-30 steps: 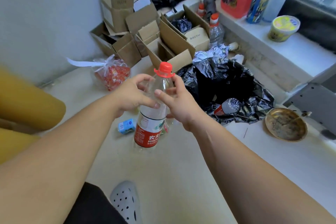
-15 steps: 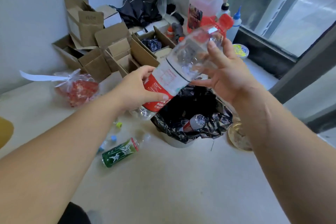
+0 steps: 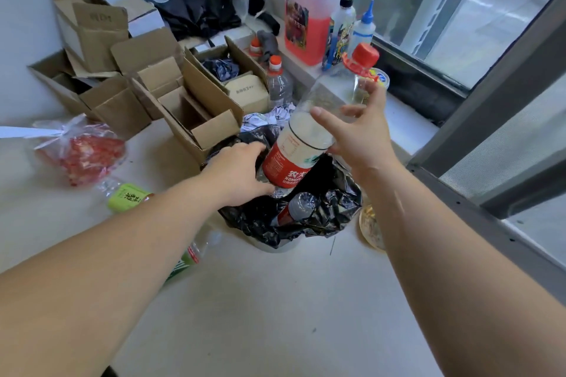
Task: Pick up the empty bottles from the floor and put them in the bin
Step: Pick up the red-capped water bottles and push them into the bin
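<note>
Bottle [image 3: 301,144] lowered over bin [image 3: 337,211], L hand [image 3: 235,174] grips base, R hand [image 3: 364,135] spread, maybe touching, 2nd bottle [image 3: 295,208] inside

floor [image 3: 275,300] free before bin [image 3: 337,211], boxes [image 3: 196,113] crowding behind

white 农夫 and NONG… on red label of held bottle [image 3: 294,159]; green-labelled bottle [image 3: 127,197], characters unreadable
</note>
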